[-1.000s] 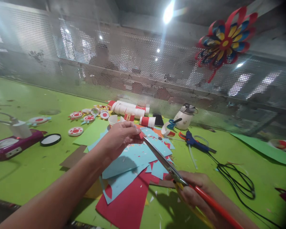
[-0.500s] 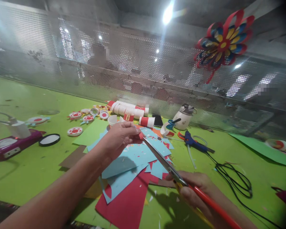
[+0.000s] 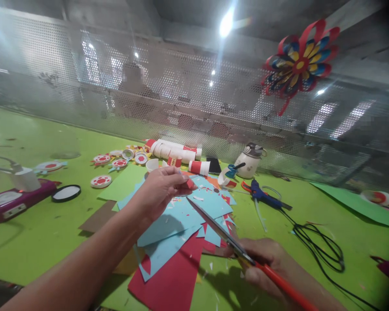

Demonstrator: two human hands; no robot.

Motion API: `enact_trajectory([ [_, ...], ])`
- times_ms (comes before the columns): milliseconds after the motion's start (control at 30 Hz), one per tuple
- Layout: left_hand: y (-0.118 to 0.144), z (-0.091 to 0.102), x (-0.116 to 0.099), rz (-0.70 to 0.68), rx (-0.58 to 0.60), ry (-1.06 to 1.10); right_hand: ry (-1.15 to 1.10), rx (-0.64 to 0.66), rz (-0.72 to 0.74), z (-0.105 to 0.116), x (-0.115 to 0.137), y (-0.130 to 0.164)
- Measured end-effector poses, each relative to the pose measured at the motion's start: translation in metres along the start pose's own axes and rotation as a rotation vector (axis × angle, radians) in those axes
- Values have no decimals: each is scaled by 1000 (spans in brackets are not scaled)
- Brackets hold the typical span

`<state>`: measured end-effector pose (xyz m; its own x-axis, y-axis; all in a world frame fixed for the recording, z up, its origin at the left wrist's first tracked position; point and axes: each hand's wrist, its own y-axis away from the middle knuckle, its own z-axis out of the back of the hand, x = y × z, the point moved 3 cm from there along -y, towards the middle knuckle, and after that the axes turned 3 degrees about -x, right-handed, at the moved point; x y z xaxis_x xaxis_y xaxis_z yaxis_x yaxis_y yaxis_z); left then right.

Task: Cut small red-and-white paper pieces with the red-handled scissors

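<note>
My left hand pinches a small piece of red paper above the pile of coloured sheets. In my right hand is a pair of scissors with a red handle, its blades pointing up and left. The blade tips lie just below the red piece, apart from it. Beneath both hands spread light blue paper sheets, sprinkled with small scraps. A red sheet sticks out toward me from under them.
Behind the papers stand paper cups and a white bottle. At right lie a blue glue gun and its coiled black cord. Several decorated discs and a purple power strip are at left.
The scissors have moved down and left, so their tips now sit below the red paper piece. A white scrap shows on the blue sheet. My left hand barely moves.
</note>
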<state>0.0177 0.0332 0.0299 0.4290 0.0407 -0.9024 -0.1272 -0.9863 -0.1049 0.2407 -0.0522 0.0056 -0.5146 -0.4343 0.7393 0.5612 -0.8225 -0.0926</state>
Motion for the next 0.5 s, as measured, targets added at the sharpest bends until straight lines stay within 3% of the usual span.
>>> enact_trajectory([
  [133, -1, 1, 1, 1, -17, -4, 31, -57, -38, 4, -2, 0],
  [500, 4, -4, 0, 2, -25, 110, 0, -35, -14, 1, -7, -2],
])
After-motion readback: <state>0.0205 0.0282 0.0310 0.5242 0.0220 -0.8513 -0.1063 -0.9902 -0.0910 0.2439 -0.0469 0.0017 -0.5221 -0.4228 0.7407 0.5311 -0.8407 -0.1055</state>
